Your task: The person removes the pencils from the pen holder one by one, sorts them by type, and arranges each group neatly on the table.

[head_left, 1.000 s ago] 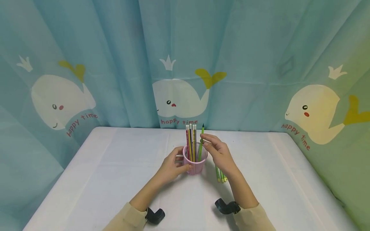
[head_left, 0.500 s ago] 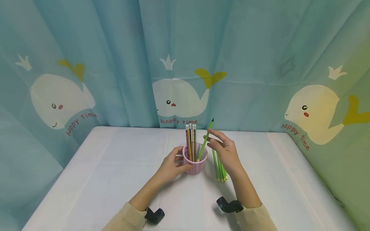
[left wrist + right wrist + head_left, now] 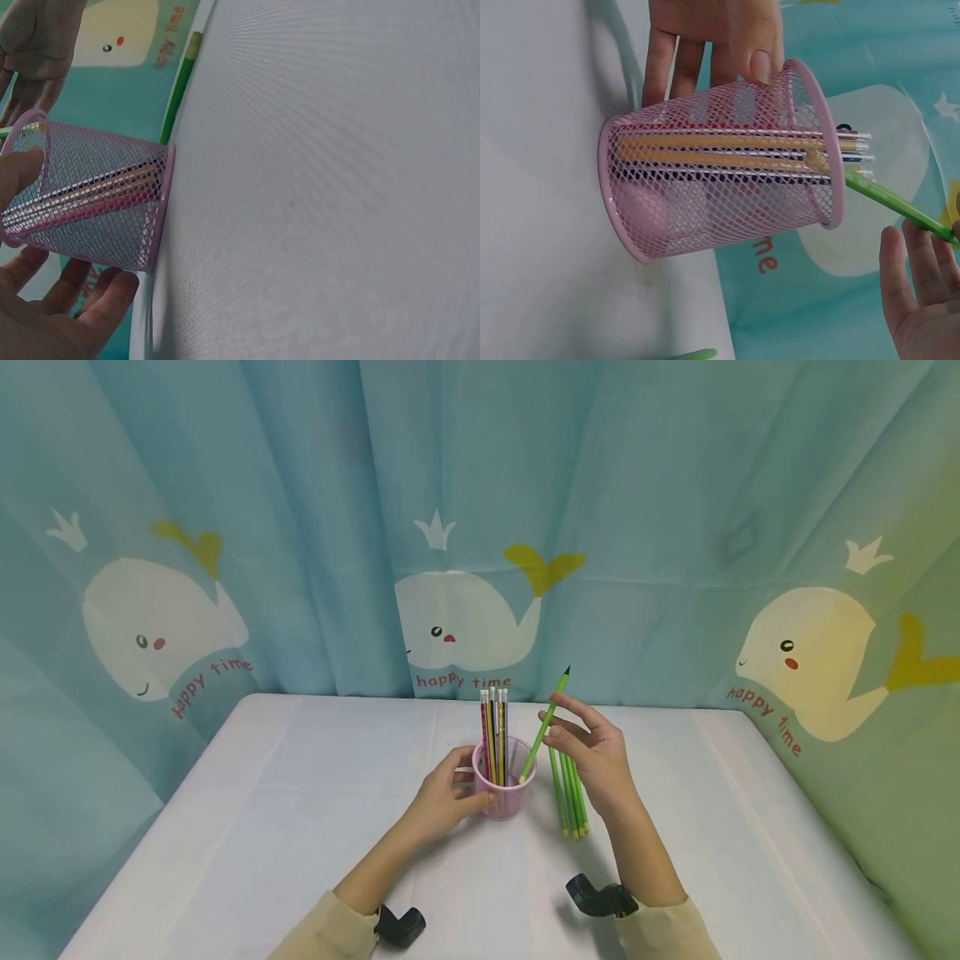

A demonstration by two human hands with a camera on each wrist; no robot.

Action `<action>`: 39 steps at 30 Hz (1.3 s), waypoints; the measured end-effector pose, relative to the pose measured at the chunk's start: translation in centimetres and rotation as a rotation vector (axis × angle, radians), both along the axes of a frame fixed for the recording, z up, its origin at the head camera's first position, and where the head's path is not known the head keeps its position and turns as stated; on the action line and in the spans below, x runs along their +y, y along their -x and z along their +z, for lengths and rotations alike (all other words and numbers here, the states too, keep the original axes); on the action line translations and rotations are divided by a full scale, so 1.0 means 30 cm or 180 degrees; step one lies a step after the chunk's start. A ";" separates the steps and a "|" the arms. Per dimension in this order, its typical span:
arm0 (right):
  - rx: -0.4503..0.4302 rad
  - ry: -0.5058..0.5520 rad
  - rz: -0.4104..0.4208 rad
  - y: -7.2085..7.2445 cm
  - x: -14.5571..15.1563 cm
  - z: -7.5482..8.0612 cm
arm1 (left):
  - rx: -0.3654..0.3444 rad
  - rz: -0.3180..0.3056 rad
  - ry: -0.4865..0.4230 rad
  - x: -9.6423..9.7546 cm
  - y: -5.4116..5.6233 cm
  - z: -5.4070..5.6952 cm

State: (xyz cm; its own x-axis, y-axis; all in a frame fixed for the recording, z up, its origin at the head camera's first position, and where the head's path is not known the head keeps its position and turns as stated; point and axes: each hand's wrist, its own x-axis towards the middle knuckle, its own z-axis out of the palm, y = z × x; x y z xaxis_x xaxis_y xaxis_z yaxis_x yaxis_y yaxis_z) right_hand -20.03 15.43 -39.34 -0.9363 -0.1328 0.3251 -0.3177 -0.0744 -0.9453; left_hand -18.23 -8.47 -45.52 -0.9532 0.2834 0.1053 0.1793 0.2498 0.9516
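In the head view my left hand (image 3: 435, 797) holds the pink mesh pencil cup (image 3: 508, 804) from its left side, thumb across the front. Several striped pencils (image 3: 492, 735) with white eraser ends up stand in the cup. My right hand (image 3: 600, 764) pinches a green pencil (image 3: 546, 727) between thumb and fingers at the cup's right. That pencil leans right, its dark point up. In the right wrist view its pale yellow eraser end (image 3: 816, 160) shows through the mesh, just inside the cup's mouth. The left thumb (image 3: 759, 45) touches the cup wall near the rim.
Several green pencils (image 3: 569, 793) lie side by side on the white table (image 3: 300, 827), right of the cup and partly behind my right hand. A blue curtain (image 3: 637, 635) with whale prints hangs along the table's back edge.
My right hand has moved right, tilting the green pencil from nearly upright in the cup to a rightward lean. More of the green pencils on the table shows. My left hand stays on the cup.
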 end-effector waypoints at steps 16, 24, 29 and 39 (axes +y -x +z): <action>-0.0088 0.0325 -0.0090 0.004 0.035 0.009 | -0.0057 0.0046 -0.0134 -0.002 -0.011 -0.002; -0.0273 0.0389 -0.0272 0.008 0.041 0.005 | -0.0046 0.0079 -0.0074 0.003 -0.020 0.012; -0.0342 0.0383 -0.0429 0.012 0.047 0.005 | -0.0055 0.0080 -0.0118 0.011 -0.047 0.071; -0.0457 0.0391 -0.0510 0.016 0.065 0.013 | -0.0020 0.0016 -0.0060 -0.003 -0.007 0.011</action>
State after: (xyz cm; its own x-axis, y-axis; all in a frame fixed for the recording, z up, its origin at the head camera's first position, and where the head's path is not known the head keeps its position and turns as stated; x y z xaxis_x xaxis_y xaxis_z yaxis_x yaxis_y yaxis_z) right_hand -20.50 17.37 -38.95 -0.9800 0.0533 0.1917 -0.1976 -0.1512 -0.9685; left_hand -18.01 -8.56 -45.19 -0.9553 0.2767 0.1045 0.1721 0.2327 0.9572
